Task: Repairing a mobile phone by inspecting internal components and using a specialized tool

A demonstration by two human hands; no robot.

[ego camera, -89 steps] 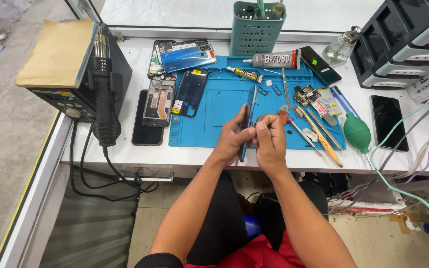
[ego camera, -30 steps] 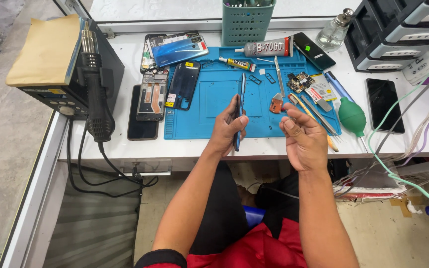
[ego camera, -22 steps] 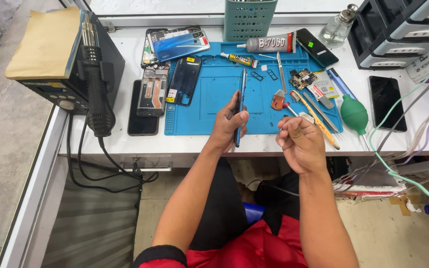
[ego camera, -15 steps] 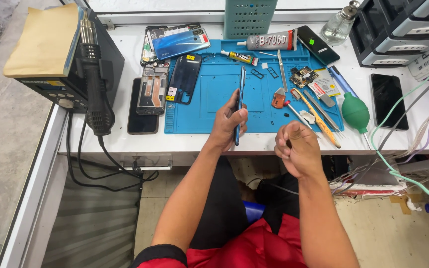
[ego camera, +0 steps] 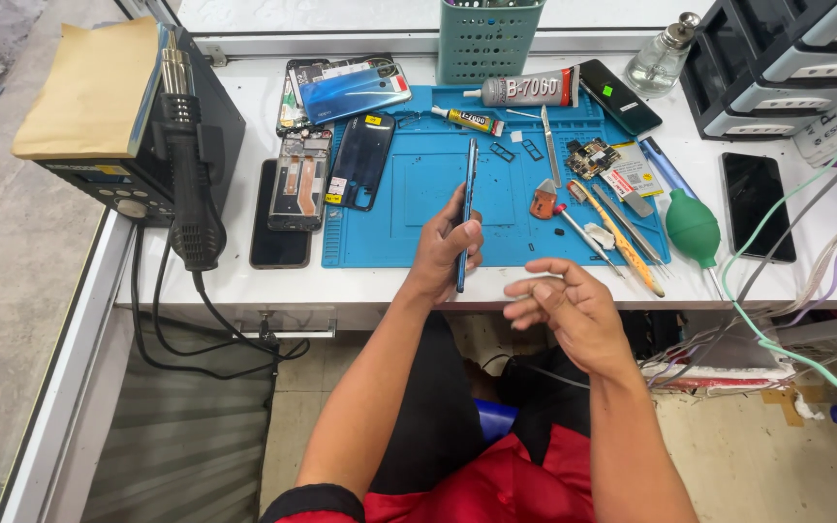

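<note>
My left hand [ego camera: 441, 250] grips a thin dark phone [ego camera: 465, 208] held edge-on, upright over the front of the blue work mat [ego camera: 409, 228]. My right hand [ego camera: 564, 308] hovers in front of the bench edge, fingers spread and loosely curled, holding nothing. It is a little to the right of the phone and apart from it. Several hand tools, among them a small screwdriver [ego camera: 583, 235] and an orange-handled tool [ego camera: 629, 250], lie on the mat just beyond my right hand.
A hot-air station [ego camera: 138, 126] with its black nozzle handle [ego camera: 189, 184] stands at the left. Phone backs and frames [ego camera: 304, 179] lie left of the mat. Glue tubes [ego camera: 525, 90], a green basket [ego camera: 488, 39], a green blower [ego camera: 693, 225], a black phone [ego camera: 757, 203], drawers [ego camera: 787, 48] and cables [ego camera: 806, 291] crowd the right.
My right hand has come away from the phone, dropped back toward me below the bench edge and spread its fingers. My left hand keeps the phone upright in the same place.
</note>
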